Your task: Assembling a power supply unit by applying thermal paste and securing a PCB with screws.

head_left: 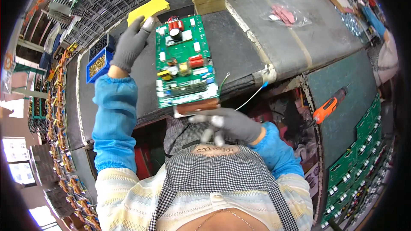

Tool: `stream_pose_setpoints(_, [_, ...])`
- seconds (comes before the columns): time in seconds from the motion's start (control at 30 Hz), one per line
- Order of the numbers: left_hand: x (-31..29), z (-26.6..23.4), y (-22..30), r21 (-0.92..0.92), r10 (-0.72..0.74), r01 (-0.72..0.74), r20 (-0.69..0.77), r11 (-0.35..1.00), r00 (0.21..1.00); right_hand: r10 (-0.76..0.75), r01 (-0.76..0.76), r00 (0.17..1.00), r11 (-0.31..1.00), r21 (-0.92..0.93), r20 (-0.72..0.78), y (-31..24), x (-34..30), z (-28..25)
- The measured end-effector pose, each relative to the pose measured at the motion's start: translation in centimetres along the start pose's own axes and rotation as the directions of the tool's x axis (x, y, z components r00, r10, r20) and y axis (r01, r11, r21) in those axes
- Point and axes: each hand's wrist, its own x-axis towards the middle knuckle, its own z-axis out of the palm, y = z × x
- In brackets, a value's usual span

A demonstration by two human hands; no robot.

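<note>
A green circuit board (182,53) carries red, white and yellow components and a round black-and-white part. It lies on the dark bench top, its near end reaching the bench's front edge by a brown block (197,107). My left hand (132,46), in a grey glove, is beside the board's far left corner, fingers stretched out and apart. Just below the near end hovers my gloved right hand (233,125), its fingers spread and slightly bent, with nothing visible in them. Whether its fingertips touch the brown block, I cannot tell. A green wire (223,83) sticks out at the board's near right corner.
Left of the board stands a blue bin (99,65) of small brass-coloured parts. Yellow sheets (147,10) and a cardboard box (208,1) lie beyond. At right are an orange power screwdriver (329,106), more green boards (353,162) and another person's sleeve (373,20).
</note>
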Motion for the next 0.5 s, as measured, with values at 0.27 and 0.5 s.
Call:
stream_pose_setpoints(0.27, [-0.7,3.5,10.7,0.490,0.425,-0.610,0.443,0.622,0.789,-0.146,0.129,0.967,0.987,0.095,0.209,5.5,7.7,2.3])
stream_pose_setpoints(0.5, [1.6,6.7,8.7,0.614,0.514,-0.728,0.538,0.306,0.669,-0.254,0.222,0.943,0.961,0.163,0.216,6.1,7.5,1.2])
